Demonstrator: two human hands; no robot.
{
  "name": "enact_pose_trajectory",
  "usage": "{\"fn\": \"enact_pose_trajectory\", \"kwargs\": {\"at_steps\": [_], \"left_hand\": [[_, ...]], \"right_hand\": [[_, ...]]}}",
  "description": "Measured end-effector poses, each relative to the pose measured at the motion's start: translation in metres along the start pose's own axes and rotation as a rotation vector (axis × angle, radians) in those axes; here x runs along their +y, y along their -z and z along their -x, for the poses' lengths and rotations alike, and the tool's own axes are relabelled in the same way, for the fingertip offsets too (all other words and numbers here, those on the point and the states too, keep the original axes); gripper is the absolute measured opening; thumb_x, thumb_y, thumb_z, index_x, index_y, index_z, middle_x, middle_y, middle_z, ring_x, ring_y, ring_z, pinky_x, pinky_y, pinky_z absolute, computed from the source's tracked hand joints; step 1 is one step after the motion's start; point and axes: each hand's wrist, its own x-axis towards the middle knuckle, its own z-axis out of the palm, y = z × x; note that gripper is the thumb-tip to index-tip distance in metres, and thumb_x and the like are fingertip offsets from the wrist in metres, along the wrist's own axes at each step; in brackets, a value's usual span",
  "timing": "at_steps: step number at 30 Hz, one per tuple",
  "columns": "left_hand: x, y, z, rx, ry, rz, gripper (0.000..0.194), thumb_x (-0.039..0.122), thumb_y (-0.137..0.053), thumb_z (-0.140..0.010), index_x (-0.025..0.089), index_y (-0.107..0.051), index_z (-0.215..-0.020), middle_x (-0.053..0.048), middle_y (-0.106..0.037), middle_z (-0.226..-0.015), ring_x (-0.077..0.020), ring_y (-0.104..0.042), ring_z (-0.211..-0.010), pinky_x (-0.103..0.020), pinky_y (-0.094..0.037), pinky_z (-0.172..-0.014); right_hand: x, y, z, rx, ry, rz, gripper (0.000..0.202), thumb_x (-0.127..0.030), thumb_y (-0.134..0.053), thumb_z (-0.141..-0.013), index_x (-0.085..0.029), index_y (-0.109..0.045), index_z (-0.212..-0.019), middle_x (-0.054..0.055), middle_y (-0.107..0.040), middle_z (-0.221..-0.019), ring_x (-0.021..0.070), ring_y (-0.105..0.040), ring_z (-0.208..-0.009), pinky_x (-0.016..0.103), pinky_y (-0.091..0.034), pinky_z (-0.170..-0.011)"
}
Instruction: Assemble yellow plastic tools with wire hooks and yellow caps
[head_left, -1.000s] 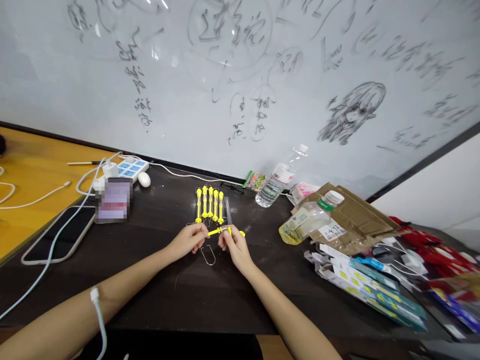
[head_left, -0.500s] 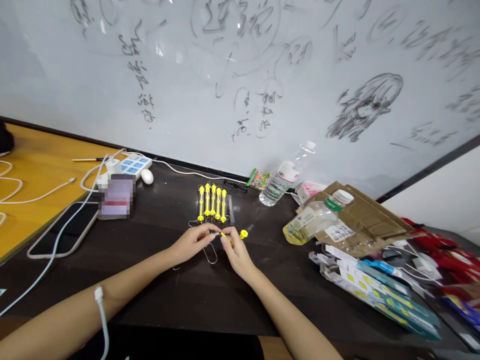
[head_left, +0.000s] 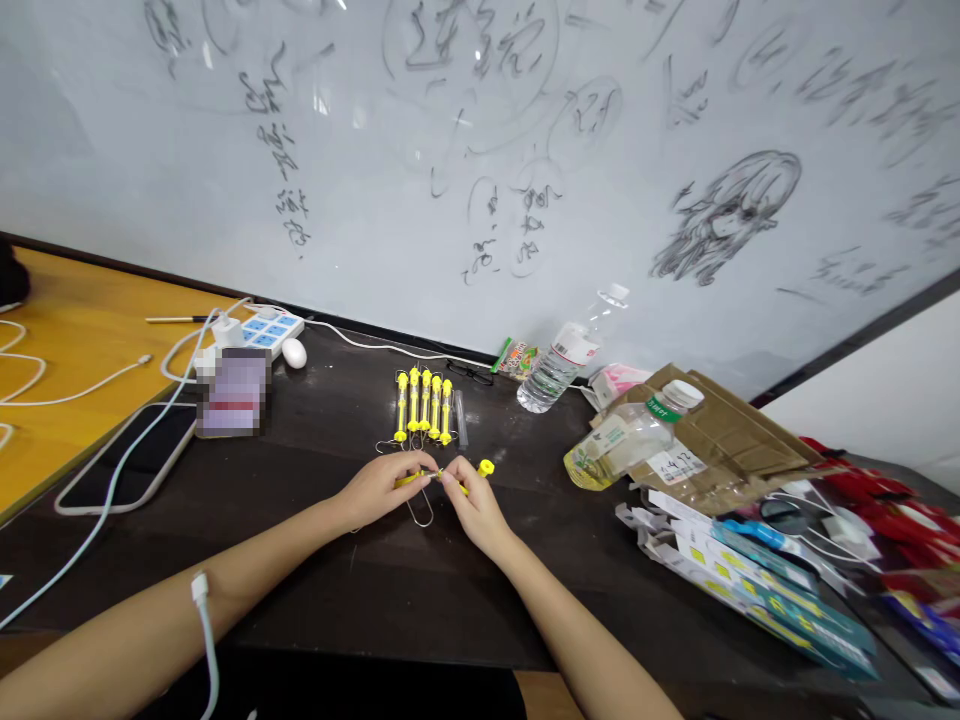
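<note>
My left hand (head_left: 386, 490) and my right hand (head_left: 474, 508) meet fingertip to fingertip above the dark table. A thin yellow rod (head_left: 408, 480) is pinched in the left one. The right fingers close on a small metal part, perhaps a spring, and a bit of yellow shows beneath them. Fingers hide much of both pieces. A bent metal wire hook (head_left: 422, 515) hangs or lies just below. Beside the right hand is a yellow end cap (head_left: 487, 467). Beyond the hands, several yellow spring scales (head_left: 425, 402) lie in a row, with a clear tube (head_left: 460, 418) to their right.
A water bottle (head_left: 553, 366), a tilted bottle of yellow liquid (head_left: 626, 442), flattened cardboard (head_left: 739, 430) and an open carton (head_left: 765, 590) occupy the right. At left are phones (head_left: 131, 460), a power strip (head_left: 268, 332) and a white mouse (head_left: 294, 352). A cable (head_left: 204, 640) crosses my left forearm.
The yellow rod now shows in my left fingers, pointing left. Small metal has come into view between the fingertips. Both hands stay in nearly the same place.
</note>
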Motion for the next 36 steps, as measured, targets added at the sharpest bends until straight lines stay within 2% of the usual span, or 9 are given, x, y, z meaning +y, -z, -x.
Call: {"fn": "enact_pose_trajectory", "kwargs": {"at_steps": [2,4,11,16,23,30,36], "left_hand": [[0.000,0.001,0.001,-0.006,-0.050,-0.044,0.025,0.033,-0.046,-0.091,0.023,-0.062,-0.107,-0.002,-0.065,-0.093,-0.0168,-0.058,-0.080,-0.025,-0.042,-0.076],[-0.001,0.001,0.002,-0.020,-0.079,-0.088,0.025,0.032,-0.045,-0.092,0.025,-0.061,-0.109,-0.003,-0.065,-0.101,-0.0183,-0.059,-0.090,-0.026,-0.041,-0.081],[-0.001,-0.001,0.004,-0.076,-0.077,-0.179,0.024,0.026,-0.042,-0.092,0.025,-0.058,-0.110,-0.004,-0.063,-0.102,-0.0182,-0.059,-0.090,-0.025,-0.041,-0.079],[0.000,-0.001,0.004,-0.094,-0.103,-0.176,0.023,0.023,-0.042,-0.092,0.023,-0.056,-0.109,-0.004,-0.063,-0.102,-0.0182,-0.059,-0.089,-0.025,-0.041,-0.078],[0.001,0.000,0.003,-0.114,-0.122,-0.202,0.020,0.020,-0.039,-0.093,0.021,-0.053,-0.107,-0.005,-0.062,-0.103,-0.0174,-0.059,-0.092,-0.025,-0.042,-0.080],[0.005,0.000,0.006,-0.104,-0.110,-0.227,0.015,0.023,-0.043,-0.091,0.021,-0.050,-0.103,-0.001,-0.061,-0.095,-0.0146,-0.059,-0.079,-0.023,-0.042,-0.069],[0.003,-0.002,0.007,-0.086,-0.030,-0.234,0.019,0.039,-0.046,-0.092,0.022,-0.049,-0.100,0.000,-0.061,-0.091,-0.0152,-0.059,-0.077,-0.023,-0.040,-0.067]], "right_hand": [[0.002,0.000,0.000,-0.002,-0.029,-0.040,0.029,-0.041,-0.045,-0.091,-0.020,-0.044,-0.071,-0.004,-0.041,-0.065,0.0123,-0.040,-0.061,0.024,-0.033,-0.058],[0.005,-0.001,-0.001,-0.019,-0.076,-0.094,0.032,-0.045,-0.045,-0.090,-0.021,-0.043,-0.069,-0.005,-0.038,-0.060,0.0113,-0.037,-0.055,0.023,-0.031,-0.052],[0.014,-0.005,-0.001,-0.126,-0.258,-0.376,0.037,-0.054,-0.049,-0.086,-0.022,-0.041,-0.070,-0.010,-0.028,-0.049,0.0063,-0.022,-0.038,0.018,-0.022,-0.035],[0.014,-0.006,-0.002,-0.173,-0.306,-0.484,0.038,-0.055,-0.053,-0.082,-0.021,-0.041,-0.069,-0.013,-0.023,-0.046,0.0047,-0.018,-0.035,0.016,-0.024,-0.032],[0.011,-0.007,-0.003,-0.190,-0.370,-0.622,0.042,-0.054,-0.059,-0.078,-0.021,-0.036,-0.067,-0.012,-0.027,-0.047,0.0034,-0.017,-0.037,0.013,-0.025,-0.030],[0.012,-0.008,-0.003,-0.200,-0.326,-0.567,0.041,-0.055,-0.058,-0.079,-0.021,-0.038,-0.068,-0.012,-0.028,-0.047,0.0035,-0.019,-0.037,0.013,-0.024,-0.030],[0.011,-0.008,0.001,-0.196,-0.223,-0.444,0.035,-0.050,-0.050,-0.088,-0.021,-0.039,-0.073,-0.011,-0.029,-0.048,0.0050,-0.023,-0.038,0.016,-0.021,-0.035]]}}
